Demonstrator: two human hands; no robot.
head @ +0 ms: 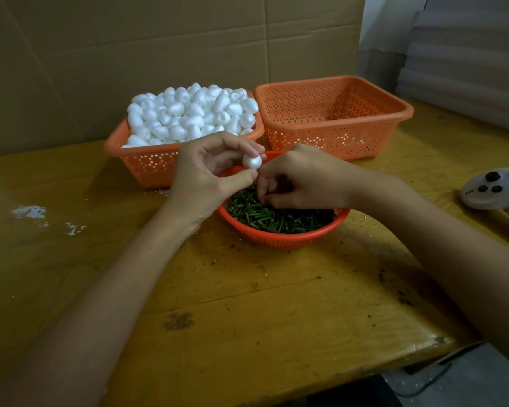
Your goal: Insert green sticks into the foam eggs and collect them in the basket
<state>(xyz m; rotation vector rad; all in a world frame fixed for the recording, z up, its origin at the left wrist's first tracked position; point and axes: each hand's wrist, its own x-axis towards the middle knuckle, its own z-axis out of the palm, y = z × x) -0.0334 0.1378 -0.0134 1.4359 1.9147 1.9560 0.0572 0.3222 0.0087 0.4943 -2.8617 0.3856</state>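
The fingers (241,176) of the left hand (200,177) pinch one white foam egg (252,161) just above the round bowl (285,239). The fingers (262,190) of the right hand (303,177) are bunched down in the green sticks (276,218); I cannot tell if they hold one. This looks like the stick-picking step. Next, a stick must be poked into the egg, then the egg goes in the empty basket (335,127) at the back of the surface (247,304).
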